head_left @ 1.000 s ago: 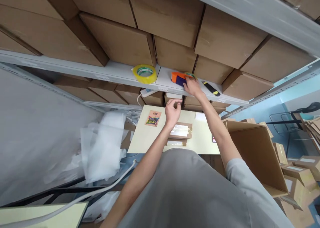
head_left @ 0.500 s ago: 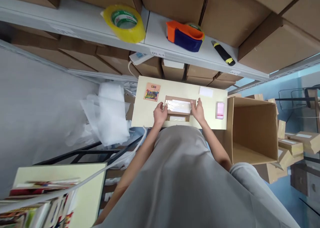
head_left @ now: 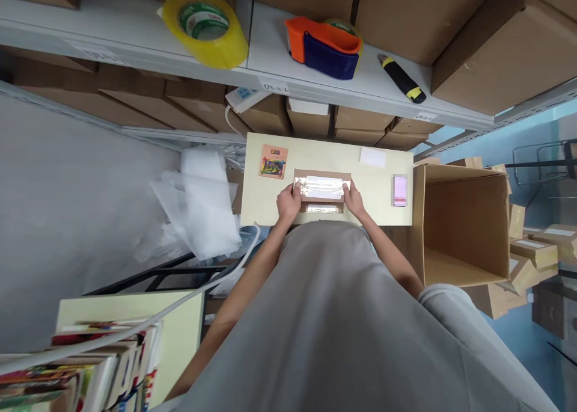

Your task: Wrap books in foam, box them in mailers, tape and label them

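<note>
A small brown cardboard box (head_left: 321,177) with shiny clear tape across its top sits on the pale yellow table (head_left: 360,202), close to my body. My left hand (head_left: 289,200) grips its left end and my right hand (head_left: 354,198) grips its right end, fingers curled round the edges. On the shelf above lie an orange and blue tape dispenser (head_left: 323,44), a yellow tape roll (head_left: 205,29) and a yellow-black utility knife (head_left: 401,79).
A colourful card (head_left: 273,161), a white label (head_left: 372,156) and a pink slip (head_left: 399,190) lie on the table. An open cardboard carton (head_left: 464,225) stands to the right. White foam wrap (head_left: 198,204) hangs at the left. Books (head_left: 81,376) are stacked at the lower left.
My right hand left the tape dispenser on the shelf and came down. Both hands moved onto the ends of the taped box and now hold it slightly closer to me.
</note>
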`<state>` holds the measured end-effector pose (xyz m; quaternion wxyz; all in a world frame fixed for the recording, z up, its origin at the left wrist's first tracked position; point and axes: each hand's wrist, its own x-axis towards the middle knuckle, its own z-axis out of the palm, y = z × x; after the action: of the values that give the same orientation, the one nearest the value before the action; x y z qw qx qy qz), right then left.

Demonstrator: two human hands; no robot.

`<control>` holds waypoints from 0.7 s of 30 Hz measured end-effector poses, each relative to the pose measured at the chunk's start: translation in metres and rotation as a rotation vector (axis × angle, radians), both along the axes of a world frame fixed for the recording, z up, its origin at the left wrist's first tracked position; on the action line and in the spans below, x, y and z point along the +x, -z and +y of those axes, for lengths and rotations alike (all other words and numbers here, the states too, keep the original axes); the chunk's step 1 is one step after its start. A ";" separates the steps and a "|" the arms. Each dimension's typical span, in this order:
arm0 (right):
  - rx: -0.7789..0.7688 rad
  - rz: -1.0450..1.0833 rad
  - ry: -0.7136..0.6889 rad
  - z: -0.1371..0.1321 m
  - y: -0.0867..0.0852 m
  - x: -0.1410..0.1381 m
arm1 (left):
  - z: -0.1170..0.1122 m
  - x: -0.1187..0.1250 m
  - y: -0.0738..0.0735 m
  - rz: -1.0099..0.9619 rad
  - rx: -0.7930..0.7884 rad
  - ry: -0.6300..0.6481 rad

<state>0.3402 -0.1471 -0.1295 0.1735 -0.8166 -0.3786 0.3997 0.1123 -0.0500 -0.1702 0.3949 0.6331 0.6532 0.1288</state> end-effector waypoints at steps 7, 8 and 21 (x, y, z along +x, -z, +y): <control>-0.031 -0.117 0.101 0.005 -0.003 0.003 | 0.009 0.013 0.001 -0.089 0.063 -0.121; -0.033 -0.138 0.121 0.008 -0.003 0.000 | 0.009 0.019 -0.001 -0.095 0.107 -0.122; -0.033 -0.147 0.023 0.015 -0.019 0.001 | 0.009 0.023 0.013 -0.201 0.000 -0.236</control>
<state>0.3410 -0.1320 -0.1110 0.1361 -0.8508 -0.3742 0.3428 0.1355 -0.0407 -0.1832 0.4405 0.5357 0.6803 0.2370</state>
